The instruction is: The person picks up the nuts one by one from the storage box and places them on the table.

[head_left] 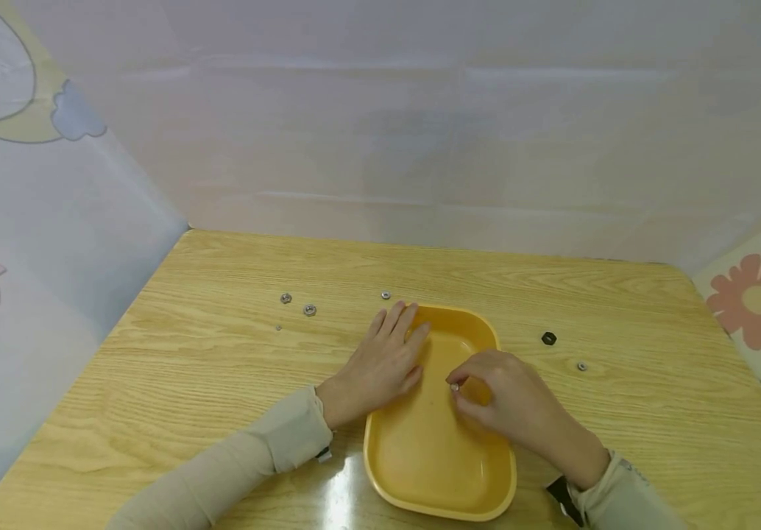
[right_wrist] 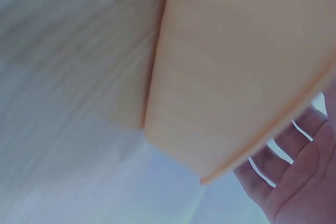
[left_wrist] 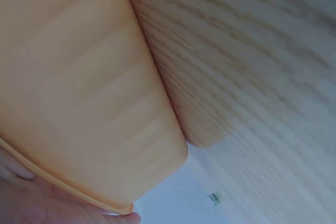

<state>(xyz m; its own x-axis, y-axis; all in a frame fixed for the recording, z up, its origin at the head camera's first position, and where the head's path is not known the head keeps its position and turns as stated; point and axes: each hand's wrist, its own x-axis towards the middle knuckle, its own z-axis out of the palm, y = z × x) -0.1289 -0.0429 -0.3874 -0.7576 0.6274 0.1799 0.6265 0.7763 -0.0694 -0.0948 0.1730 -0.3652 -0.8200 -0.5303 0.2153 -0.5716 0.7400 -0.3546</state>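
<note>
A yellow plastic tray (head_left: 433, 508) stands on the wooden table, its long side running away from me. My left hand (head_left: 380, 364) rests across the tray's left rim near the far corner, fingers extended. Over the tray, my right hand (head_left: 513, 397) pinches a small silver nut (head_left: 455, 387) between thumb and forefinger. The left wrist view has the tray's outer wall (left_wrist: 105, 87) with left fingers along the rim. In the right wrist view the right hand (right_wrist: 299, 177) shows beyond the tray's rim; the nut is hidden there.
Left of the tray lie two silver nuts (head_left: 310, 311) and one tiny nut (head_left: 278, 327). Another silver nut (head_left: 386, 294) is just beyond the far rim. To the right lie a black nut (head_left: 549, 338) and a small silver nut (head_left: 582, 366). Fabric walls (head_left: 420, 147) border the table.
</note>
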